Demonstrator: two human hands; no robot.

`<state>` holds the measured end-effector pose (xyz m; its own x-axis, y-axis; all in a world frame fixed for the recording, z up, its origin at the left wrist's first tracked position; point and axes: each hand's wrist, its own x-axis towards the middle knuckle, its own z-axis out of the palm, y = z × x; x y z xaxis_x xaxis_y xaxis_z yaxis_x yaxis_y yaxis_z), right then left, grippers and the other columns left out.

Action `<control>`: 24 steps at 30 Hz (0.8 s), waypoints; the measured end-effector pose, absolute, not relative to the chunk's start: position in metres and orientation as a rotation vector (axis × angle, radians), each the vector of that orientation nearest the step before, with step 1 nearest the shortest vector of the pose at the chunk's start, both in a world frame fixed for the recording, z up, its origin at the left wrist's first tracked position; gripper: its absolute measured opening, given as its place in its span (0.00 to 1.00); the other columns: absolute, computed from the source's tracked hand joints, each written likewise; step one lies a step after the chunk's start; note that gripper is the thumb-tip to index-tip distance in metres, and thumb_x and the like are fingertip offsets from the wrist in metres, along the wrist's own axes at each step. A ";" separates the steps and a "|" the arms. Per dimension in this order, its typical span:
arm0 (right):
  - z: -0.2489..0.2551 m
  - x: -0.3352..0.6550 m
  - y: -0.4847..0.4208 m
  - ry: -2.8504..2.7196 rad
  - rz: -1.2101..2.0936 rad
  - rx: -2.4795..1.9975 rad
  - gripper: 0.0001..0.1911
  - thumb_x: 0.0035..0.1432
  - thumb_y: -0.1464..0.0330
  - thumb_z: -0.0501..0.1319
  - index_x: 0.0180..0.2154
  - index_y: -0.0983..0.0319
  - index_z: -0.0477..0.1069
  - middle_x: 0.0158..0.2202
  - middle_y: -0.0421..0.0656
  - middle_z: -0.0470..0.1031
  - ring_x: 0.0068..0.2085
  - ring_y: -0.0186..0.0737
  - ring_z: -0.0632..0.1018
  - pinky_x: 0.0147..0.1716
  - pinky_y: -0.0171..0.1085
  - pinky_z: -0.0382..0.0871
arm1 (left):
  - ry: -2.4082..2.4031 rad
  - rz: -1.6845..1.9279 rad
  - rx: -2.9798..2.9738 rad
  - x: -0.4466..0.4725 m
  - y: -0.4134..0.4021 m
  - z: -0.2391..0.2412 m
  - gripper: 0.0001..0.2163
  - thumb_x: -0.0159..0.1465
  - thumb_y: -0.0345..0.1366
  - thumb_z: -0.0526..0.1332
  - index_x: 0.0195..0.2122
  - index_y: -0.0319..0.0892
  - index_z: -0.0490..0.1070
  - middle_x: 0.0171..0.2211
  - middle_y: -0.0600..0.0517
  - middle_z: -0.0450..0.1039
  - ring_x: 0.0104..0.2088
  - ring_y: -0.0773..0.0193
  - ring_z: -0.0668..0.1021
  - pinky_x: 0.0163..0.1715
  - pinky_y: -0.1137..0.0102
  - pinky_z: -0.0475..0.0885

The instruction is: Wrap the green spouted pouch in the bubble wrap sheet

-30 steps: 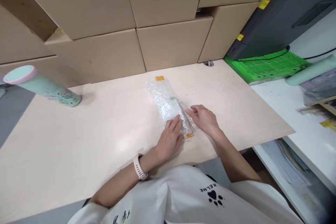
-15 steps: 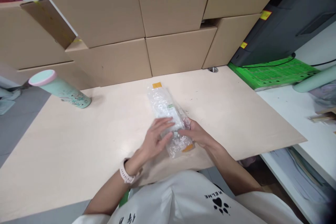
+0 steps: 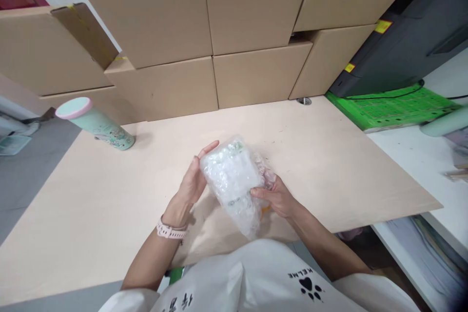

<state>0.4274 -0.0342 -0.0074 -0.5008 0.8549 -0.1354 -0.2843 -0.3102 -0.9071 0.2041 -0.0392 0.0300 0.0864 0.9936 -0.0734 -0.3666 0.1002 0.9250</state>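
Observation:
A white item wrapped in clear bubble wrap (image 3: 234, 170) is tilted up over the near middle of the table. My right hand (image 3: 276, 197) grips its right side, the thumb lying on top and the other fingers hidden beneath or behind the wrap. Along the left edge rests my left hand (image 3: 192, 180), its fingers stretched out and a pink watch strap around the wrist. Loose bubble wrap hangs toward my body, and a bit of orange tape (image 3: 265, 210) shows by the right hand. What the wrap contains cannot be made out clearly.
A mint green tumbler (image 3: 98, 126) with a pink rim stands at the left of the wooden table (image 3: 347, 170). Stacked cardboard boxes (image 3: 256, 75) line the back. To the right are a green plastic crate (image 3: 398, 107) and a dark grey case (image 3: 398, 48).
The wrapped item has been lifted and tilted up from the table, its far end with orange tape now out of sight. My left hand has moved from its top to its left edge.

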 end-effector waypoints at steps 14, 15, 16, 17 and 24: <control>-0.012 0.414 0.009 -2.274 0.428 -1.226 0.38 0.61 0.56 0.62 0.67 0.57 0.53 0.72 0.53 0.46 0.72 0.59 0.46 0.67 0.62 0.41 | 1.738 1.324 1.526 0.217 -0.029 -0.026 0.37 0.62 0.43 0.65 0.68 0.41 0.50 0.67 0.35 0.56 0.68 0.42 0.58 0.65 0.42 0.54; -0.010 0.412 0.012 -2.379 0.357 -1.154 0.37 0.63 0.54 0.60 0.68 0.57 0.52 0.73 0.52 0.43 0.73 0.57 0.42 0.67 0.62 0.36 | 1.857 1.279 1.733 0.218 -0.031 -0.024 0.37 0.64 0.43 0.63 0.70 0.40 0.47 0.70 0.35 0.50 0.71 0.41 0.51 0.67 0.40 0.46; -0.009 0.409 0.015 -2.459 0.317 -1.093 0.37 0.64 0.52 0.58 0.69 0.57 0.52 0.74 0.51 0.42 0.73 0.56 0.40 0.68 0.61 0.33 | 1.939 1.207 1.921 0.220 -0.033 -0.023 0.36 0.66 0.43 0.60 0.70 0.39 0.46 0.71 0.35 0.46 0.72 0.41 0.46 0.67 0.39 0.40; -0.009 0.406 0.017 -2.518 0.300 -1.042 0.38 0.65 0.50 0.56 0.69 0.57 0.50 0.74 0.51 0.42 0.73 0.55 0.39 0.68 0.61 0.31 | 1.977 1.119 2.077 0.221 -0.035 -0.023 0.34 0.68 0.42 0.56 0.71 0.39 0.44 0.72 0.36 0.44 0.72 0.42 0.44 0.67 0.39 0.36; -0.032 0.399 0.035 -2.658 0.461 -0.869 0.39 0.67 0.50 0.51 0.72 0.54 0.40 0.74 0.47 0.41 0.73 0.51 0.40 0.68 0.60 0.36 | 1.945 0.788 2.373 0.220 -0.034 -0.047 0.33 0.71 0.45 0.51 0.72 0.41 0.39 0.71 0.37 0.49 0.71 0.43 0.53 0.66 0.38 0.34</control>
<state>0.3987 0.0348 -0.0319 -0.7696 0.6108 0.1861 0.5124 0.7646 -0.3909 0.2200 -0.0343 -0.0472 0.1225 0.9132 0.3887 0.9261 -0.2460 0.2862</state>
